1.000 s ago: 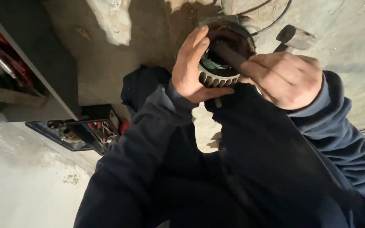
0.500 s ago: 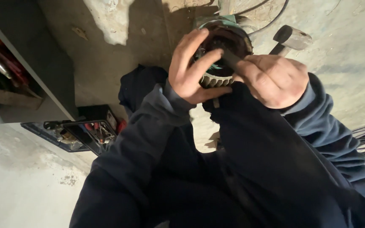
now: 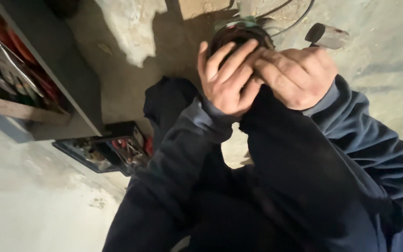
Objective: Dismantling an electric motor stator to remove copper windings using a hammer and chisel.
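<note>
My left hand wraps over a round, dark metal part with a green top edge, holding it up in front of me. My right hand is closed beside it, fingers meeting the left hand's fingers over the part. Whatever the right hand grips is hidden by the fingers. Both arms wear dark blue sleeves. The toothed rim seen earlier is covered by my fingers.
A grey metal cylinder lies on the concrete floor at the upper right, near cables. A grey shelf unit with tools stands at the left. An open black toolbox sits on the floor beneath it.
My hands have closed together over the round part, hiding its toothed rim and the dark rod my right hand held. The view has shifted slightly.
</note>
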